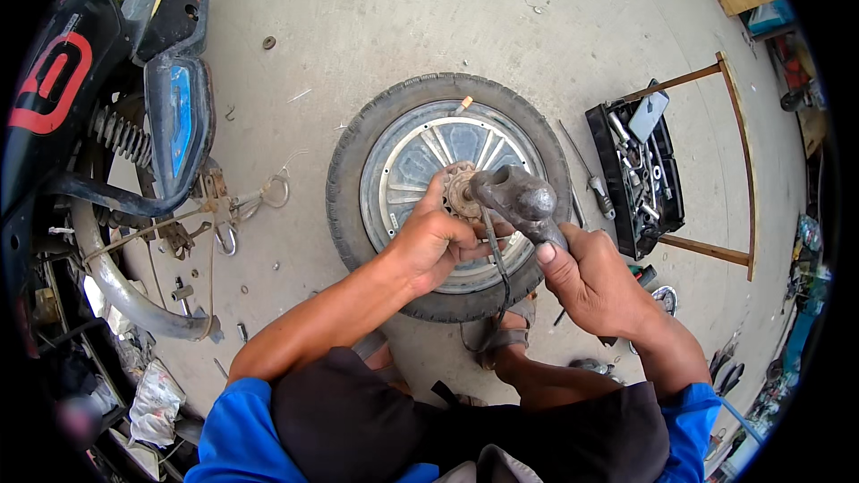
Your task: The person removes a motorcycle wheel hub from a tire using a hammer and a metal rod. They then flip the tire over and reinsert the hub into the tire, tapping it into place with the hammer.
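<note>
Wheel (407, 158), flat left of the black toolbox (610, 188), meets your half-curled left hand (425, 250) at its rusty hub (459, 190), grip unclear; your right hand (595, 283) clenches a hammer (514, 199). Tyre (353, 156) dusty, cover (431, 155) grey.

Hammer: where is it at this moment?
In the head view, the hammer is gripped in the person's right hand, slightly right of centre; its head appears over the wheel, just right of the rusty sprocket.
</note>
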